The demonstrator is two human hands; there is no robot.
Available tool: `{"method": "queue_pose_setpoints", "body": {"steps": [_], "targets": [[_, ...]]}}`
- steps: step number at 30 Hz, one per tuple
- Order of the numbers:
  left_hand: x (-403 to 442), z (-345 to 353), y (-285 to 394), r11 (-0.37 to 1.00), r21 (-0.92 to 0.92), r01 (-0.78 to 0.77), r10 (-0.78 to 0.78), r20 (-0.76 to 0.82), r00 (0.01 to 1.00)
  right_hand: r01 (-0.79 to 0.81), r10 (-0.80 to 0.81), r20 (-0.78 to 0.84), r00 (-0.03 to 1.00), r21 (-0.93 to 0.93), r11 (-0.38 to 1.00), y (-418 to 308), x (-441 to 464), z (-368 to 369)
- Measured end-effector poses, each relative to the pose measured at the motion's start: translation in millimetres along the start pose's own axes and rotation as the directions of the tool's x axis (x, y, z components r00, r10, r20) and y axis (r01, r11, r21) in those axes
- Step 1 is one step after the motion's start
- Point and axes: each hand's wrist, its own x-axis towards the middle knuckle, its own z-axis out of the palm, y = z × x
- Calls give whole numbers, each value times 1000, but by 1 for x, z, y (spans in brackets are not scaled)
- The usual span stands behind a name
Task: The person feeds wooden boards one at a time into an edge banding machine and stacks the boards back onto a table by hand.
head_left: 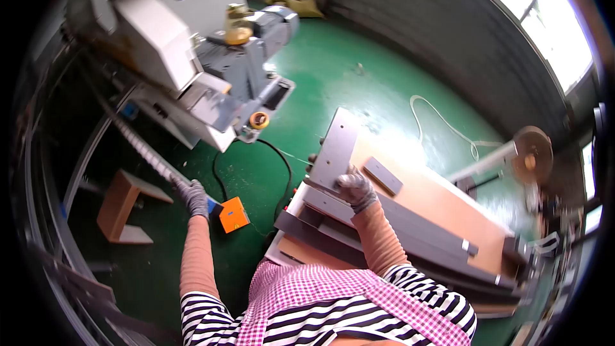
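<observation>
Curling over the near end of a grey plate with holes [334, 144], the gloved right hand [357, 188] has its fingers bent and touching the plate; whether they are clamped on it, I cannot tell. The gloved left hand [192, 198], well apart from it, is at the near end of a long pale strip [142, 146], fingers partly bent, but their closure is unclear. The plate lies at the far left end of a stack of long dark panels [416, 230] and a light brown board [435, 208], with a short grey piece [383, 175] lying on the board. Just beside the left hand, an orange box [234, 215] sits on the green floor [378, 93]. Left of that hand is a U-shaped brown piece [120, 208]; beyond is a machine with a grey motor [277, 25].
</observation>
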Motion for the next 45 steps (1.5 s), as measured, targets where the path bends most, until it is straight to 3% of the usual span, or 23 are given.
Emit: {"method": "queue_pose_setpoints", "body": {"steps": [2,4,7,8,9,10,12,13,15,16,17,20,23,27,29,31,32,33,35,37,39,40,45], "targets": [[28,3,-12,998,62,16,-17,19,1000,57,-47,-256,966,33,998,13,3,17],[-16,-15,44,953,172,-248,268,-105,958,84,-73,-370,926,15,996,-3,-46,-14],[-78,-24,65,728,-77,-681,676,-81,732,97,-95,-490,866,-22,995,31,-88,-1],[-115,-19,96,694,-720,-19,349,312,884,35,-42,-535,844,-23,999,32,-103,10],[-149,-23,117,491,-798,350,405,564,720,-25,15,-567,823,-10,1000,39,-110,21],[-183,-27,138,323,-630,706,422,764,488,-10,20,-578,816,20,1000,53,-114,25],[-244,-51,163,425,-624,656,573,746,339,-24,49,-616,786,48,999,63,-123,55],[-261,-60,174,425,-618,661,577,748,329,-48,-28,-586,810,-114,992,70,-129,56],[-269,-67,178,566,-544,620,422,837,349,-295,215,-376,901,-170,940,74,-154,35],[-270,-61,171,529,-531,661,376,846,379,-458,333,-393,857,-288,841,60,-167,47],[-266,-58,166,531,-530,661,376,846,377,-537,312,-441,842,-620,572,42,-174,68],[-248,-55,153,651,-438,620,361,897,254,-323,-112,-361,926,-910,261,32,-188,73],[-245,-61,160,693,-399,601,408,904,130,-211,-305,-17,952,-759,-616,7,-169,75],[-246,-69,165,652,-386,653,456,887,69,-128,-15,-151,988,-777,-616,18,-150,41],[-228,-70,155,646,-471,601,501,855,132,-283,101,-341,935,-885,-369,6,-143,37],[-189,-80,146,572,-680,460,585,731,352,-288,-84,-276,958,-907,-308,2,-146,-4],[-167,-74,134,573,-771,277,545,612,573,-459,-47,-481,876,-799,-389,-17,-136,-8],[-141,-70,119,590,-804,74,500,436,748,-483,-188,-446,875,-778,-402,-26,-140,-28],[-82,-84,96,824,-464,-325,459,210,863,-676,-287,-637,715,-525,-517,-47,-133,-80],[-46,-95,86,955,-28,-296,297,137,945,-769,-349,-719,601,-399,-500,-65,-135,-128],[-18,-67,43,967,91,-239,231,89,969,-822,-325,-813,483,-293,-488,-85,-122,-148],[-10,-45,22,993,50,-111,102,152,983,-825,-349,-802,485,-288,-486,-89,-122,-164],[-33,-39,44,988,70,-136,129,102,986,-798,-394,-756,523,-272,-538,-84,-127,-232]]}}
